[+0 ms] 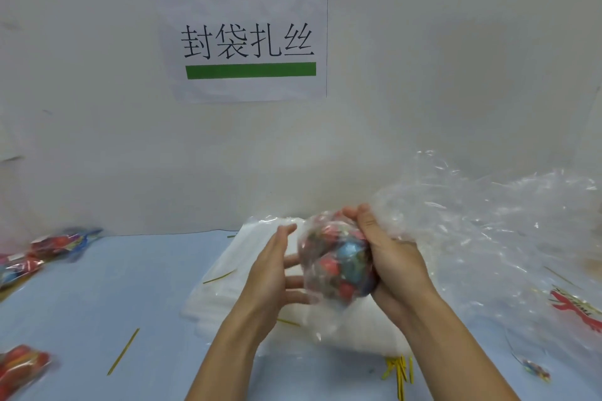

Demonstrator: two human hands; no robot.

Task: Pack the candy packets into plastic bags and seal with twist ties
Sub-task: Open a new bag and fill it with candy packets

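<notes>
White wall [423, 75] fills the upper half of the view; pale blue table [130, 286] butts against it. Paper sign [242, 36] on the wall above the table's far edge: black characters, green block top-left, green bar underneath.

Right side of the table: large heap of crumpled clear plastic [488, 231], piled from the far edge to the right edge, with a red-printed wrapper [573, 306] showing through near the right edge.

Table centre: stack of flat plastic bags [224, 273], partly hidden by both hands.

Above that stack: plastic bag of candy packets [338, 257], bunched into a ball. Right hand [391, 254] curled round its right side, gripping it. Left hand [273, 270] with fingers straight and spread, fingertips touching the bag's left side.

Left edge: filled candy bags [49, 251] near the far corner, another filled bag [22, 365] near the front corner; all blurred.

Bundle of yellow twist ties [399, 371] at the front edge beside the right forearm. Single twist tie [123, 352] front-left; one more tie [219, 277] lies on the bag stack.
</notes>
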